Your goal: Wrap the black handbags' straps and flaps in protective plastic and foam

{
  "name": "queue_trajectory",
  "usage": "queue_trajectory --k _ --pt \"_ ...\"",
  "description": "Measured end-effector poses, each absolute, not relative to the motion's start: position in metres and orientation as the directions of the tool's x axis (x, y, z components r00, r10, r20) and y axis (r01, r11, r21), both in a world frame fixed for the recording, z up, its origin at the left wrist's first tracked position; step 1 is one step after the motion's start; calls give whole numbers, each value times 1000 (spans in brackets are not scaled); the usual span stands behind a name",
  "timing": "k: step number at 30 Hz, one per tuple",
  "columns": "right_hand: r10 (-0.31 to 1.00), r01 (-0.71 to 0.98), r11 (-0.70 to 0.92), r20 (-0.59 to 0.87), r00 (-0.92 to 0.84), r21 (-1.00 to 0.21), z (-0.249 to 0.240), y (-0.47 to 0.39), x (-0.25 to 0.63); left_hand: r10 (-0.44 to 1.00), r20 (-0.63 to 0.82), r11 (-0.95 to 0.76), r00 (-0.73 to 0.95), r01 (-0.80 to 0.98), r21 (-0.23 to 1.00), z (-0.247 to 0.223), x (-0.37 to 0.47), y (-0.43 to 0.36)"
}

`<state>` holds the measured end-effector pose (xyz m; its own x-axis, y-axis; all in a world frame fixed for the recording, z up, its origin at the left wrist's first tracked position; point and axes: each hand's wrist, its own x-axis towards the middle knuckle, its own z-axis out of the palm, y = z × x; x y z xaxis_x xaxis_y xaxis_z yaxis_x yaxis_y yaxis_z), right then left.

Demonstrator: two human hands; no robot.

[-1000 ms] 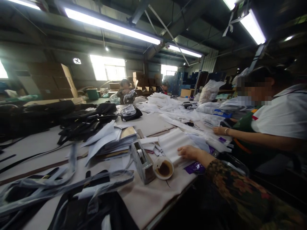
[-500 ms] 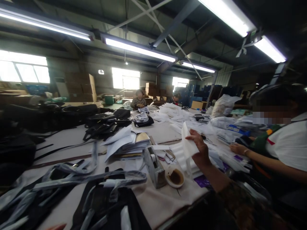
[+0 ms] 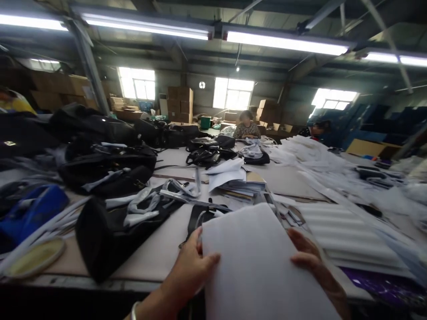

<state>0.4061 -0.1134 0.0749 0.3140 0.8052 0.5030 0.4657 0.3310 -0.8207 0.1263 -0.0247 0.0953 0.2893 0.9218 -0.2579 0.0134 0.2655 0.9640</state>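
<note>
A white foam-like sheet [image 3: 256,262] is held up in front of me, over the near edge of the table. My left hand [image 3: 191,262] grips its left edge, with the thumb on the face. On the opposite edge, my right hand [image 3: 308,255] pinches it between thumb and fingers. Behind the sheet lie a stack of papers [image 3: 230,175] and a black bag [image 3: 100,235] with plastic-wrapped straps. To the right is a pile of white foam sheets [image 3: 353,235], with purple plastic [image 3: 383,284] below it.
Black bags [image 3: 110,173] crowd the left of the table, near a blue bag [image 3: 33,213] and a round yellowish lid [image 3: 35,258]. White wrapping [image 3: 310,153] is heaped at the right. A person [image 3: 247,126] sits at the far side.
The view has swung left. My left hand has come up from the bottom edge and taken hold of the white sheet, which my right hand has brought lower and in front of me.
</note>
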Motion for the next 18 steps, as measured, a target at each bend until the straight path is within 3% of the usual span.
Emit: queue_trajectory --k 1,3,5,8,11,13,15,16,18 --pt "792 509 332 528 306 -794 72 -121 406 940 -205 154 274 195 969 92 118 -26" --pt "791 606 340 567 229 -719 73 -133 406 938 -98 -85 334 493 866 90 106 -29" --pt "808 640 365 572 143 -676 79 -141 406 897 -54 -272 439 644 715 93 104 -35" --pt "825 661 414 565 18 -626 95 -146 410 808 -84 -455 583 708 540 106 113 -41" --pt "786 640 532 604 -131 -554 108 -142 414 717 -62 -570 694 636 520 114 116 -38" --pt "755 609 600 618 -217 -519 112 -138 417 751 43 -565 659 607 559 111 108 -30" --pt "753 586 623 600 -269 -518 111 -133 419 854 142 -474 501 637 607 100 92 -22" --pt "760 578 624 581 -291 -527 110 -131 420 904 144 -394 403 651 648 94 83 -19" --pt "777 563 618 536 -330 -550 108 -128 424 960 -17 -165 281 610 775 82 65 -16"
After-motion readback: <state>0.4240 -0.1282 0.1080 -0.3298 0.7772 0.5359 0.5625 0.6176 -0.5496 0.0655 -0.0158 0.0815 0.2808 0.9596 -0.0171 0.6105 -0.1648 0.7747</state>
